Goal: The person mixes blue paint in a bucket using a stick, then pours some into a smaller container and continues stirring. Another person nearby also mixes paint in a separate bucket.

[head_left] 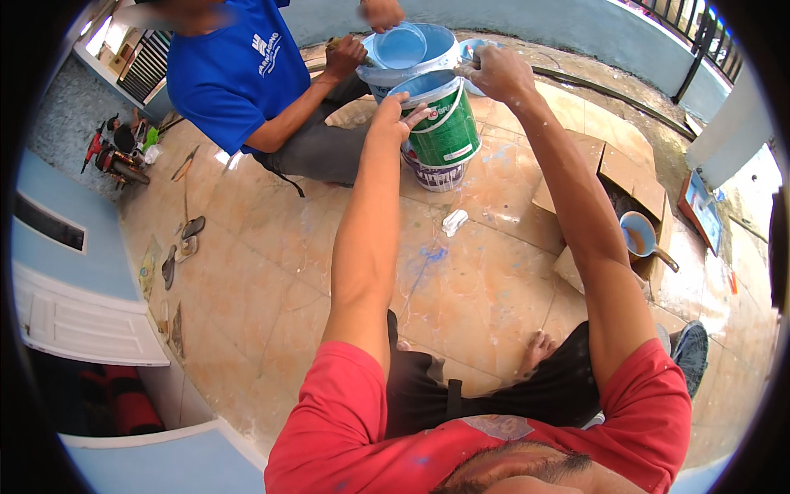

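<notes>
Your left hand (393, 111) braces the rim of the green paint bucket (444, 123), fingers flat and holding nothing; your right hand (496, 70) grips its far edge. Keep both steady while tilting it above the white bucket (434, 174) on the floor.

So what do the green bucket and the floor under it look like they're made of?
Green bucket: looks like smooth moulded plastic, slightly glossy, with a printed label and pale blue paint at its rim. Floor: seemingly glazed ceramic tile, orange-beige, with reflective sheen, grout lines and paint spatters.
</notes>
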Motion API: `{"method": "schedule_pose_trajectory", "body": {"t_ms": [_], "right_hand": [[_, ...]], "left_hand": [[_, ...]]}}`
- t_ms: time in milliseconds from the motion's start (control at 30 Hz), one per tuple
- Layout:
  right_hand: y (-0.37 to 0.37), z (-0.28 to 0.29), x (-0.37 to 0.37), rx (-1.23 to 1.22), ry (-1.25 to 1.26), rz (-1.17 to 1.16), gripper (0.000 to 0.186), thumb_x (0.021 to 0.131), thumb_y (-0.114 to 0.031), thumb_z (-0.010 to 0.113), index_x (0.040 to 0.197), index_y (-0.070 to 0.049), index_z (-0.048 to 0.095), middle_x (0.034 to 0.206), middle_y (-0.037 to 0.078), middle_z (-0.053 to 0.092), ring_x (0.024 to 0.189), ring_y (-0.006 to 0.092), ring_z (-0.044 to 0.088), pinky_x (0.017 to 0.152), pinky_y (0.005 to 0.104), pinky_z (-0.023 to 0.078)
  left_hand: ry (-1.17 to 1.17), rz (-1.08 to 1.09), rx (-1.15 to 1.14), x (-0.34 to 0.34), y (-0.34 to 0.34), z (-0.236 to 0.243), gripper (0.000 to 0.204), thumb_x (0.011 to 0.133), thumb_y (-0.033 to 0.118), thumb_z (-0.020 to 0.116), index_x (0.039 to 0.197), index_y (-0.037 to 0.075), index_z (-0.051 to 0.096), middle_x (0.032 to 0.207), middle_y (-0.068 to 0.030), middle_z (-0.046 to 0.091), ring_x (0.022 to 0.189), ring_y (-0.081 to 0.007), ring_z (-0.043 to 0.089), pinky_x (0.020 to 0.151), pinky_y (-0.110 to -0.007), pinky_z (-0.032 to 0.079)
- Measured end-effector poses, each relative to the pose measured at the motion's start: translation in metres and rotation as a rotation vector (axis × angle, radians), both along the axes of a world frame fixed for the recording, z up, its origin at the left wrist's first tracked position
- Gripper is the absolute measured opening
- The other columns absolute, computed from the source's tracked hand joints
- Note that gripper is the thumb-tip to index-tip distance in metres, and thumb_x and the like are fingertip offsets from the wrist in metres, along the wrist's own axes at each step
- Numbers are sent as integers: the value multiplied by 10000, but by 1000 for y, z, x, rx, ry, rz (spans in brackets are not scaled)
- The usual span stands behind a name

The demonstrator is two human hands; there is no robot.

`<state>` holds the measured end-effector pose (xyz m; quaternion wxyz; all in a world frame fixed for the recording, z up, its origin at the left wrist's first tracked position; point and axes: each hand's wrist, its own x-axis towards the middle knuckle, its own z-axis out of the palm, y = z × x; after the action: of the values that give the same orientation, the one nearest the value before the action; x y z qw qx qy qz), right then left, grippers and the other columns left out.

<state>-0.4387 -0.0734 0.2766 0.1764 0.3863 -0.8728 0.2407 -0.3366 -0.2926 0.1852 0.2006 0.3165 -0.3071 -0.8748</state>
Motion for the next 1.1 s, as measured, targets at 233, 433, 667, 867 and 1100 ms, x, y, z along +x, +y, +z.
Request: {"method": "schedule_pose_trajectory", "body": {"t_ms": [233,433,667,867,1100], "right_hand": [[-2,-6,0,-26,40,-11,523,905,-555,809,888,-34,772,826,201,765,786,407,745,714,526,561],[-3,-4,4,-3,62,-4,476,914,-520,807,917,-45,776,825,186,769,778,398,745,714,521,564],[-1,3,11,19,79,5,429,928,-486,802,974,-60,781,847,172,781,801,389,756,733,518,571],[1,7,14,25,39,18,414,911,-457,745,985,-54,800,946,215,790,915,420,770,815,531,603],[1,6,14,20,62,22,352,909,-393,746,985,-55,807,932,214,790,895,413,775,807,527,609]], "left_hand": [[-19,-15,-39,0,-2,0,326,1093,93,598,1387,-35,537,1423,-226,473,1185,-473,667,922,-632,686],[-18,-24,-58,1,-3,-2,304,1099,103,590,1370,-24,542,1426,-219,468,1168,-466,675,908,-618,694],[-18,-24,-59,-1,-9,-7,310,1093,92,604,1374,-21,541,1423,-211,470,1176,-458,670,926,-622,685],[-5,-34,-41,-1,-9,-6,327,1092,87,608,1390,-24,533,1409,-215,473,1190,-463,650,939,-638,677],[-7,-29,-48,-2,-5,-4,336,1101,103,595,1406,-24,533,1379,-222,489,1161,-454,656,930,-636,682]]}}
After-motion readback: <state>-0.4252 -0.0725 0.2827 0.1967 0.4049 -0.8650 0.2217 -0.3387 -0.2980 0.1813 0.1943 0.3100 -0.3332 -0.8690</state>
